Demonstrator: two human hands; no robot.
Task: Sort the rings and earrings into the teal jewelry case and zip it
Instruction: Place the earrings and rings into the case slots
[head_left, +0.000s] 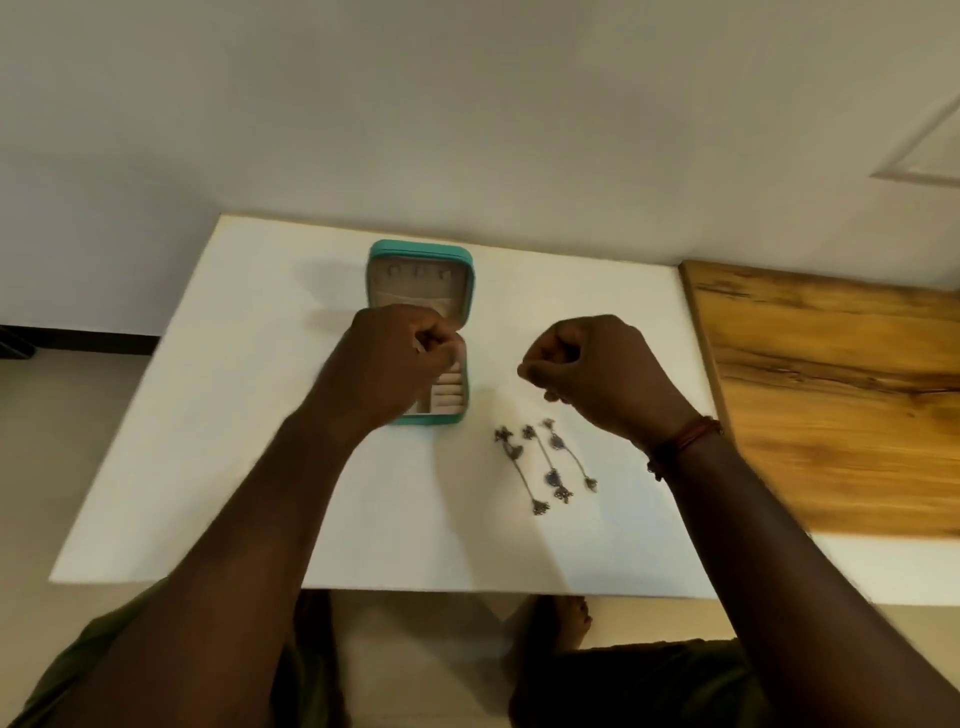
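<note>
Left hand: the left hand is curled over the open teal jewelry case, fingers bunched toward the thumb above the case's middle; a pale glint shows at the fingertips, but motion blur keeps me from telling whether anything is pinched there.
Right hand: the right hand hangs above the white board, to the right of the case and apart from it, fingers folded in and thumb and forefinger tips drawn together; if a small piece is held between them, it is too small and blurred to make out.
Wrist: a reddish thread band circles the right wrist.
Case: it lies open near the far edge of the board, lid flat on the far side with three small hooks on its beige lining; the near half shows beige ring rolls on its right, while its left part is hidden under the left hand and forearm.
Earrings: three long dangling earrings lie side by side on the board, just nearer than the right hand and to the right of the case; their detail is hard to read.
Surroundings: a wooden tabletop adjoins the board on the right, cut off by the frame edge.
</note>
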